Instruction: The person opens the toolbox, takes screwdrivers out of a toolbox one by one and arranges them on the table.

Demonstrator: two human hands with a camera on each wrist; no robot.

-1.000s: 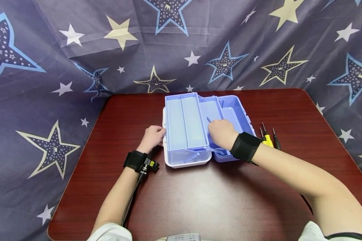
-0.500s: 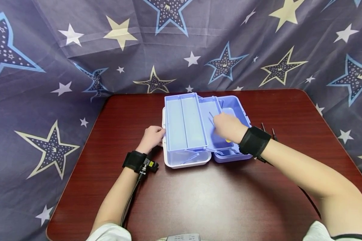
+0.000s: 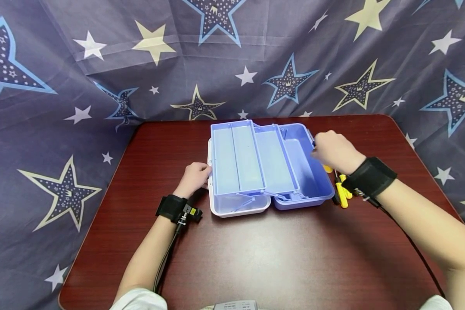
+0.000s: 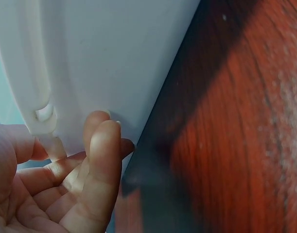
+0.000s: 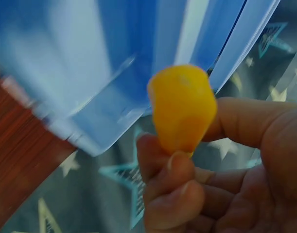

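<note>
An opened toolbox, blue with a white lid, stands on the table with its trays fanned out to the left. My left hand is at the lid's left side. Close up, its thumb and fingers hold the white lid by the rim. My right hand is raised at the toolbox's right wall and pinches a screwdriver by its yellow handle. Most of the screwdriver's shaft is hidden by the hand.
Several screwdrivers with yellow and black handles lie beside the toolbox's right wall, partly under the right wrist. The dark red table ends at a star-patterned cloth behind. A grey device shows at the bottom edge.
My right hand has moved from over the middle tray to the right, past the toolbox's right wall, with the screwdriver. The left hand has stayed at the lid.
</note>
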